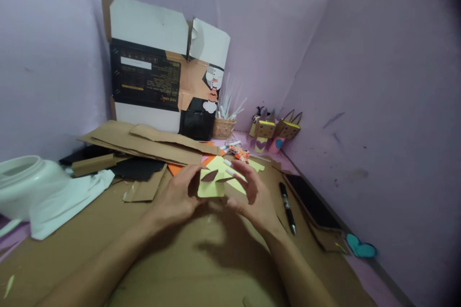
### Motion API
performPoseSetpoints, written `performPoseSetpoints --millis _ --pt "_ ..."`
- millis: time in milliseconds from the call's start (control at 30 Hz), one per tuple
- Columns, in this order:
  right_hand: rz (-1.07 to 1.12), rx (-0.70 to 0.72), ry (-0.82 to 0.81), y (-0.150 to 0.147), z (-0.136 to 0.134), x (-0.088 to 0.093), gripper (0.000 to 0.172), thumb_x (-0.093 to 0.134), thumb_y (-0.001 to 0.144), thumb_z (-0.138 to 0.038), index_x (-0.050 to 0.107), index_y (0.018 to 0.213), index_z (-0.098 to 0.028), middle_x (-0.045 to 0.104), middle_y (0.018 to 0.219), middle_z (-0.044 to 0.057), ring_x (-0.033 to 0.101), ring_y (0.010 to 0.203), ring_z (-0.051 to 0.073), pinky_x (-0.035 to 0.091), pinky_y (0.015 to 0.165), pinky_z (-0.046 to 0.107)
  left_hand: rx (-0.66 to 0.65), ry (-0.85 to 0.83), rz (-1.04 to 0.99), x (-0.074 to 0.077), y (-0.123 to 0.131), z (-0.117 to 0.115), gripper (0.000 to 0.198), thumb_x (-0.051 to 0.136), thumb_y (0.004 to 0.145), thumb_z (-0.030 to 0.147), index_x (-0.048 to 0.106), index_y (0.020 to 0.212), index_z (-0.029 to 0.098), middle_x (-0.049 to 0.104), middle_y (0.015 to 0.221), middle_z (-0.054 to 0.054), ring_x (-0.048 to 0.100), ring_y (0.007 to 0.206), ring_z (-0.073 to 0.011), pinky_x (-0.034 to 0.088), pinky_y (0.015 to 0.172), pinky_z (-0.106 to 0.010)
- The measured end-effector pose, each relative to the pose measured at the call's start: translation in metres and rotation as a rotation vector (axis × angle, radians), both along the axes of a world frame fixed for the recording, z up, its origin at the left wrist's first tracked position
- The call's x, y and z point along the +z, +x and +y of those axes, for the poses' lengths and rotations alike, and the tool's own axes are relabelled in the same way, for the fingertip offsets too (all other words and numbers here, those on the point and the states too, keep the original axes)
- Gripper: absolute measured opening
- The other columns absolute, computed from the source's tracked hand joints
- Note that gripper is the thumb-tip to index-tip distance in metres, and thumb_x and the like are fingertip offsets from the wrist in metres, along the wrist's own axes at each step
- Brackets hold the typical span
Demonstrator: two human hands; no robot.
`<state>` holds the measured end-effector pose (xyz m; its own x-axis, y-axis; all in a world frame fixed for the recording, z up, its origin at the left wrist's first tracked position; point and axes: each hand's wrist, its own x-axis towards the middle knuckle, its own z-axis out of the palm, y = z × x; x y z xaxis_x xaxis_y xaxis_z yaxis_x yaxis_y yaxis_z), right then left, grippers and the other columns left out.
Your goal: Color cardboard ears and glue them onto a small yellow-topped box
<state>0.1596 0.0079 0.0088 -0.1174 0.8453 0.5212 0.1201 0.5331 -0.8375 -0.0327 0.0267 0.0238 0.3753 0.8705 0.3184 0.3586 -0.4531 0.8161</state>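
Note:
A small pale yellow paper piece with two brown leaf-shaped pieces standing on it is held above the cardboard surface. My left hand has its fingers closed on the left side of the yellow piece. To the right, my right hand is open, its thumb and fingers spread apart beside the piece. More yellow paper lies behind, partly hidden by my right fingers.
Cardboard sheets and black sheets lie at the back left, near a white pot. On the right are a pen, a dark phone-like slab and a teal heart. Cardboard figures and a straw basket stand behind.

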Motion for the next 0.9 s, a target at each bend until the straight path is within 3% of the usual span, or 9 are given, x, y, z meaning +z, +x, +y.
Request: performPoseSetpoints --millis 133,300,533,900 --pt "-0.219 -0.277 0.288 0.001 -0.008 0.008 0.04 0.066 0.069 -0.025 0.055 0.107 -0.023 0.049 0.12 0.009 0.045 0.115 0.027 0.035 0.097 0.047 0.038 0.48 0.197 -0.008 -0.005 0.004 0.063 0.042 0.057 -0.007 0.047 0.114 0.019 0.05 0.118 -0.008 0.043 0.115 -0.0226 0.035 0.099 -0.041" --pt "-0.437 -0.398 0.455 -0.006 -0.015 0.012 0.028 0.06 0.066 -0.015 0.057 0.094 -0.022 0.05 0.111 0.008 0.042 0.113 0.028 0.034 0.096 0.049 0.037 0.71 0.299 -0.011 -0.003 0.002 0.067 0.04 0.054 -0.008 0.043 0.116 0.015 0.046 0.12 -0.012 0.039 0.118 -0.0242 0.032 0.102 -0.044" --pt "-0.558 -0.459 0.515 -0.008 -0.018 0.008 0.027 0.06 0.062 -0.012 0.06 0.086 -0.024 0.052 0.106 0.005 0.042 0.111 0.029 0.02 0.103 0.056 0.046 0.773 0.339 -0.012 0.002 -0.006 0.061 0.039 0.059 -0.009 0.042 0.116 0.013 0.046 0.12 -0.014 0.037 0.12 -0.0254 0.034 0.101 -0.045" --pt "-0.581 -0.499 0.608 -0.01 -0.018 0.01 0.015 0.062 0.065 -0.018 0.062 0.078 -0.024 0.058 0.099 0.003 0.044 0.107 0.029 0.015 0.103 0.059 0.01 0.74 0.294 -0.018 0.008 -0.01 0.064 0.038 0.056 -0.008 0.042 0.115 0.015 0.045 0.12 -0.014 0.038 0.119 -0.0251 0.038 0.099 -0.045"
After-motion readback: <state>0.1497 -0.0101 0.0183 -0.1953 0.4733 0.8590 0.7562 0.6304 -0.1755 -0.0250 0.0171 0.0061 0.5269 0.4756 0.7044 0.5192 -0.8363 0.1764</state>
